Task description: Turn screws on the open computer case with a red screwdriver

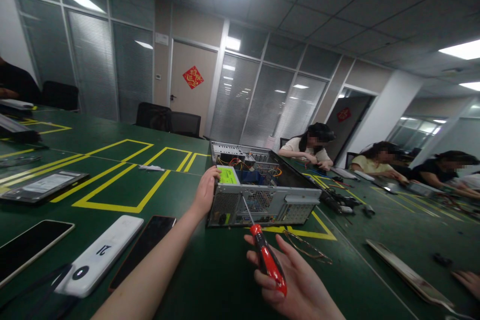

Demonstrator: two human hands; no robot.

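Observation:
An opened desktop computer case (pixel 268 200) lies on its side on the green table, its rear panel facing me. Inside it are a power supply (pixel 227 175) with a bright yellow-green label and a tangle of coloured wires (pixel 240 164). My left hand (pixel 205 190) grips the case's left edge beside the power supply, fingers curled over the top. In my right hand (pixel 277 270) is a red and black screwdriver (pixel 268 260), held by its handle. Its shaft points up and away toward the rear panel; whether the tip touches the metal I cannot tell.
To the left lie a white power bank (pixel 103 255) with a cable, two dark phones (pixel 35 247) and a hard drive (pixel 45 185). Glasses (pixel 307 247) rest right of the screwdriver. Another phone (pixel 407 272) and black cables (pixel 339 200) lie farther right. Several people sit around the table.

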